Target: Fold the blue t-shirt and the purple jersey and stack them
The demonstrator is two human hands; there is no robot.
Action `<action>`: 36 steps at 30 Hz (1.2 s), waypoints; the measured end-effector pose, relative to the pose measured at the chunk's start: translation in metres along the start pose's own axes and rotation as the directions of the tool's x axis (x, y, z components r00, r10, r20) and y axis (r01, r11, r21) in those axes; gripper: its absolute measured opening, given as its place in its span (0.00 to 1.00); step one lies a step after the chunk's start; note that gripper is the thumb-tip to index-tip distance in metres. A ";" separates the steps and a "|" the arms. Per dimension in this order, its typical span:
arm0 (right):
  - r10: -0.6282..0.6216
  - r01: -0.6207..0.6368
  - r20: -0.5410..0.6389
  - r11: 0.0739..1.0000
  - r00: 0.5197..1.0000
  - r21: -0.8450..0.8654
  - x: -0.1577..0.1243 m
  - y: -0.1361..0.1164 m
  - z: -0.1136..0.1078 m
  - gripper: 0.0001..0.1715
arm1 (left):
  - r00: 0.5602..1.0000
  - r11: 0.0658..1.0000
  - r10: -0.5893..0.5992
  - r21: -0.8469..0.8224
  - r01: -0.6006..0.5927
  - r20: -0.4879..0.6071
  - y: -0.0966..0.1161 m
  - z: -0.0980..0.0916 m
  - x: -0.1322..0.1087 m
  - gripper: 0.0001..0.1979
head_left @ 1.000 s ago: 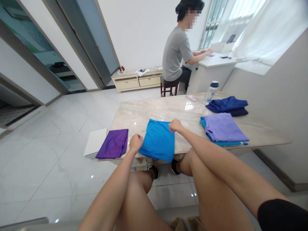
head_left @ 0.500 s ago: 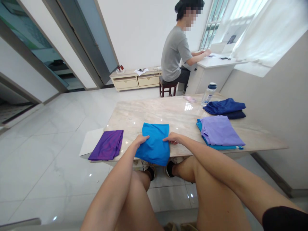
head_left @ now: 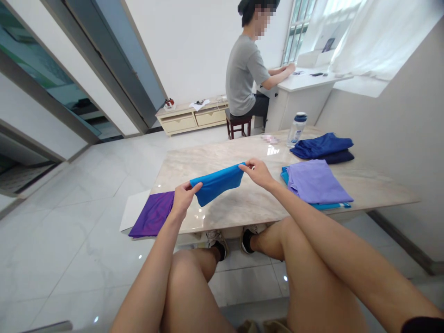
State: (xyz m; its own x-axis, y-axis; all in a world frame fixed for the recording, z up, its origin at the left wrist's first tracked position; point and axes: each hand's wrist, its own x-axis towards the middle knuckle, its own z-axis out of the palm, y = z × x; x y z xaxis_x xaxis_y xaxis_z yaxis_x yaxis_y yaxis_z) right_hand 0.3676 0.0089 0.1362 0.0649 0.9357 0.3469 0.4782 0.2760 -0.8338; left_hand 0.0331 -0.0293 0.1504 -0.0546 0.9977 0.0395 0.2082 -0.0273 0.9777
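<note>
A bright blue folded cloth [head_left: 219,183] hangs stretched between my hands, raised above the marble-patterned table. My left hand [head_left: 183,198] pinches its upper left corner between thumb and fingers. At the upper right corner, my right hand [head_left: 257,172] grips the same cloth. A folded purple cloth [head_left: 152,215] lies at the table's left end, just beyond my left wrist. To the right of my right hand sits a folded lavender cloth [head_left: 314,181] on top of a blue piece [head_left: 285,175], partly hidden beneath it.
Dark blue cloth [head_left: 322,147] lies at the table's [head_left: 194,159] back right, beside an upright clear bottle [head_left: 297,130]. Another person [head_left: 244,76] sits on a stool at a white desk [head_left: 301,99]. A low cabinet [head_left: 192,121] stands by the far wall.
The blue cloth was flat at the table's front edge; now both hands have lifted it and moved it away from me. It is doubled over into a narrower strip, and my hands are farther apart.
</note>
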 end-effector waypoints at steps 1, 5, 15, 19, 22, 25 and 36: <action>-0.060 0.060 -0.065 0.998 0.996 -0.002 0.001 -0.003 -0.003 0.25 | 0.998 0.999 0.040 0.029 -0.038 -0.046 0.005 0.002 0.000 0.30; -0.171 0.181 -0.193 0.983 0.966 0.037 -0.001 -0.017 -0.013 0.25 | 0.954 0.977 0.205 0.096 -0.188 -0.217 0.016 0.010 0.003 0.25; 0.064 -0.037 -0.191 0.990 0.980 0.137 -0.004 -0.017 -0.009 0.24 | 0.967 0.973 0.229 0.053 -0.225 -0.114 0.024 0.024 -0.008 0.31; 0.329 -0.331 -0.037 0.939 0.944 -0.097 -0.002 0.012 -0.001 0.14 | 1.000 0.960 0.015 0.281 -0.013 -0.008 -0.010 0.020 0.005 0.27; 0.569 -0.524 0.096 0.801 0.816 -0.289 -0.005 0.040 -0.001 0.13 | 0.947 0.827 -0.312 0.511 0.234 0.072 -0.044 0.004 0.013 0.22; 0.682 -0.597 0.164 0.712 0.712 -0.370 -0.011 0.060 -0.005 0.13 | 0.899 0.730 -0.433 0.611 0.307 0.066 -0.067 -0.018 0.014 0.17; 0.759 -0.586 0.363 0.649 0.540 -0.486 -0.029 0.035 0.030 0.27 | 0.889 0.675 -0.441 0.698 0.240 0.121 -0.082 -0.049 0.010 0.17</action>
State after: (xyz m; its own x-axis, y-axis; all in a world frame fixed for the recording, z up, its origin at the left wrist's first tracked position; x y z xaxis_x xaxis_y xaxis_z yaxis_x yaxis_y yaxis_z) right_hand 0.3562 -0.0025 0.0842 0.0806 0.7947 -0.6016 0.6975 -0.4761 -0.5355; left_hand -0.0329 -0.0203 0.0807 -0.0221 0.9067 -0.4212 0.8087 0.2639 0.5257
